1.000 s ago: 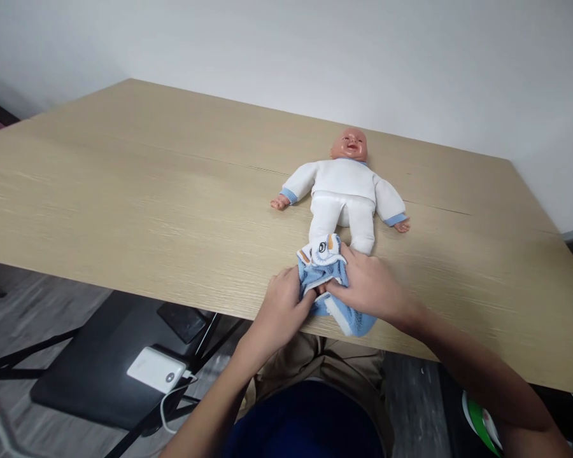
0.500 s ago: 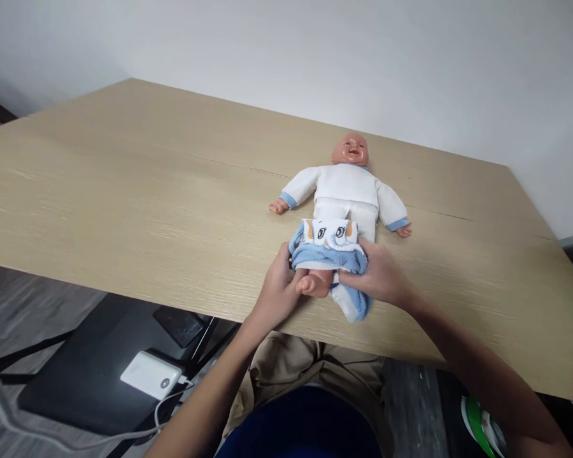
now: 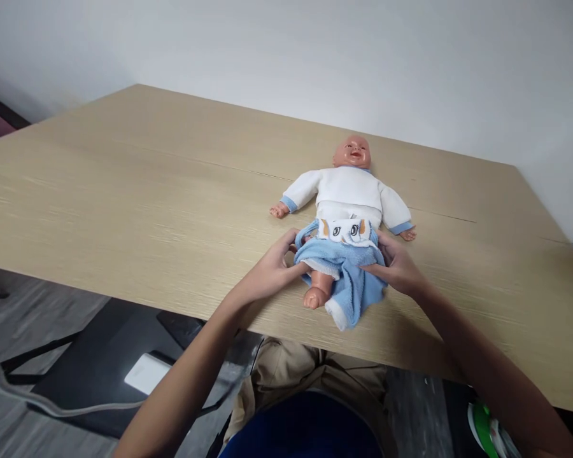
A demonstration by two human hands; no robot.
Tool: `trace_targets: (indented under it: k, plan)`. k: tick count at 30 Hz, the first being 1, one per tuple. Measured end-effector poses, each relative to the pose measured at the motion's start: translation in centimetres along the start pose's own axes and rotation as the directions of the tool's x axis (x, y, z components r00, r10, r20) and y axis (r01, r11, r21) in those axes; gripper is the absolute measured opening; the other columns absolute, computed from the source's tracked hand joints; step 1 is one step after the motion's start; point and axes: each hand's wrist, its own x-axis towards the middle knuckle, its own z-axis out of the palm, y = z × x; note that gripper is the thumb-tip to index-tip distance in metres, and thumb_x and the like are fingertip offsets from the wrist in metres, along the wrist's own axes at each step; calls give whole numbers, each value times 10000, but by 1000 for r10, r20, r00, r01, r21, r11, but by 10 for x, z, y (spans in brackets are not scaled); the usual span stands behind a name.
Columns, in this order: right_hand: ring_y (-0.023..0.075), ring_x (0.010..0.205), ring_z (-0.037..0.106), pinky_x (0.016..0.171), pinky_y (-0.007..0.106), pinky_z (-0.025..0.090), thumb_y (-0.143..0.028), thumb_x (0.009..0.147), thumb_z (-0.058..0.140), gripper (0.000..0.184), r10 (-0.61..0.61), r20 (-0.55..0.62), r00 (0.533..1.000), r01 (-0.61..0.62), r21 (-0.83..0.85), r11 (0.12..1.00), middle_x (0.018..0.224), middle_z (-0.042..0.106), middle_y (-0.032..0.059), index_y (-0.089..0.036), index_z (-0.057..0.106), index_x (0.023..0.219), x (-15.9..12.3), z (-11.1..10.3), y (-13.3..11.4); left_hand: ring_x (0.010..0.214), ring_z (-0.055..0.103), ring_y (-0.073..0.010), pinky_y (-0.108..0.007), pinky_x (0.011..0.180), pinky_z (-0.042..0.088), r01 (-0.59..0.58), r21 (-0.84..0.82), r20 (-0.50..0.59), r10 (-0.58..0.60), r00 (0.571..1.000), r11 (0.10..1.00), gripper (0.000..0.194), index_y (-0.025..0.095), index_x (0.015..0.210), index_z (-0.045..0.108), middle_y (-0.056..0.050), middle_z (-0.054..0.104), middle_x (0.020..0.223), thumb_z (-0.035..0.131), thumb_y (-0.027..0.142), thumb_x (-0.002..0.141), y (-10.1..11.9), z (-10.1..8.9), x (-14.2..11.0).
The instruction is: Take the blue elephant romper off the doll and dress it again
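Note:
A baby doll (image 3: 348,191) in a white top with blue cuffs lies on its back, head toward the wall and feet toward me. Light blue doll pants (image 3: 346,257), with embroidered eyes and orange patches on a white panel, are around its legs up to the lower belly. My left hand (image 3: 281,261) pinches the pants' edge at the left side. Opposite it, my right hand (image 3: 396,261) grips the right side. One bare foot (image 3: 316,298) sticks out of the left leg opening; the other foot is hidden inside the hanging right pant leg.
The wooden table (image 3: 172,191) reaches back to a pale wall (image 3: 286,57). Below its near edge, at the left, a white power bank (image 3: 147,374) lies on a black surface, with a grey cable (image 3: 67,410) nearby. A green and white round object (image 3: 484,429) is low at the right.
The pants have moved up the doll's legs toward its belly, and their blue fabric is more spread out. Both hands moved with them, the right one farther to the right.

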Motion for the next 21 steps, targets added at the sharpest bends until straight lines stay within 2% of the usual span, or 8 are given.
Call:
trace_targets:
  k: [4,8,11,14,15,17,21]
  plan:
    - [324,1286,795,1135,453,634,-479,718,1077,855,121,-76,990,-116,74,990,1418,834,109,-230,726,1457,-2,-9,9,1305,685,-312,-470,1175,548,-36,-18,41,37,998,999,544,179,1357,624,-139,717,1399,845,483,965,-8,-4,1]
    - [278,1097,830,963,367,672,-461,670,1109,869,206,31,978,-208,212,955,1293,873,81,-241,756,1433,-3,-21,18,1445,638,-363,-569,1257,511,-37,-2,137,37,990,999,808,229,1569,519,-188,582,1654,895,567,938,-7,-11,4]
    - [267,1049,837,902,333,666,-466,674,1110,874,213,100,972,-234,311,921,1262,878,78,-246,749,1439,-3,-25,24,1491,603,-387,-590,1247,517,-32,62,105,26,994,998,913,247,1649,459,-208,457,1779,865,660,942,8,-14,12]
    - [243,984,830,853,306,652,-457,649,1124,859,225,72,972,-236,377,896,1187,878,48,-257,755,1399,-4,-23,26,1490,585,-379,-571,1271,482,-99,253,33,94,995,962,834,212,1591,546,-188,550,1711,814,697,967,30,-13,30]
    - [232,947,821,833,300,647,-449,637,1130,844,234,54,971,-236,388,891,1148,874,36,-258,763,1372,-5,-22,27,1478,587,-373,-563,1281,464,-137,317,61,124,990,938,775,206,1538,602,-170,615,1651,790,707,978,37,-12,39]
    - [210,867,793,794,292,636,-436,609,1140,806,251,22,968,-239,402,884,1063,858,15,-253,780,1306,-6,-19,26,1443,601,-367,-534,1269,454,-212,404,184,148,972,890,686,204,1410,704,-137,724,1517,744,741,986,48,-9,57]
    - [175,790,745,738,261,607,-427,550,1159,775,262,-16,965,-228,446,866,964,820,-11,-240,791,1205,-8,-14,25,1217,714,-334,-423,1046,529,-246,479,382,52,923,843,802,155,1348,744,-149,796,1356,734,824,907,66,0,93]
